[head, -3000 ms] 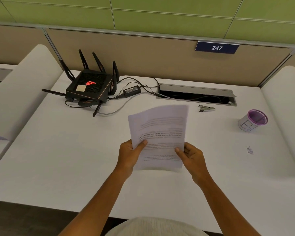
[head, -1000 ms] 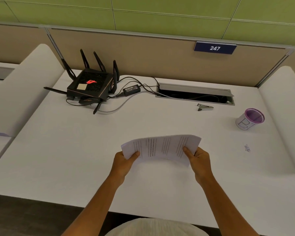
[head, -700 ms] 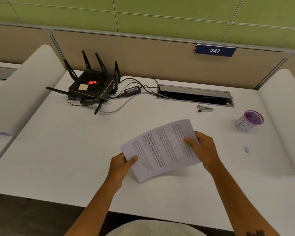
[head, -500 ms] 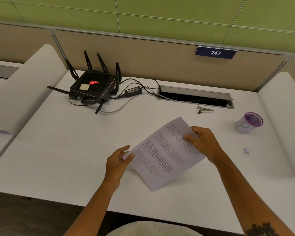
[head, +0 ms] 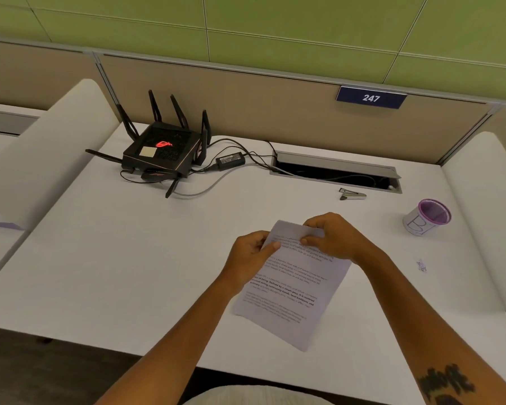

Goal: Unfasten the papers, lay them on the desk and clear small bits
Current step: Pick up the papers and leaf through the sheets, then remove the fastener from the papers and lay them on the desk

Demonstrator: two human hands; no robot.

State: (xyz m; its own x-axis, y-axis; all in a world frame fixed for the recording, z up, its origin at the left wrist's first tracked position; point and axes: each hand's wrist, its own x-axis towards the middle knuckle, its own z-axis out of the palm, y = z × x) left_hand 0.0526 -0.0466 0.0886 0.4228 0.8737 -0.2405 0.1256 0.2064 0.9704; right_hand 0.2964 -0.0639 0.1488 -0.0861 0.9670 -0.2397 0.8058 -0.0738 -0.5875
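White printed paper sheets (head: 292, 282), held tilted over the near-centre of the white desk (head: 129, 258), text side up. Left hand (head: 250, 257) grips the upper left edge, thumb pressed on the top face, fingers curled beneath. Right hand (head: 330, 236) pinches the far top corner between thumb and fingertips. Right of the sheets, a small crumpled paper scrap (head: 421, 265) lies on the desk. Farther right, a purple-rimmed white cup (head: 427, 217). Beyond the hands, a small metal staple remover (head: 352, 194) lies beside the grey cable tray slot (head: 333, 172). Far left, a black router with antennas (head: 161, 153) and its black power adapter (head: 230, 159).
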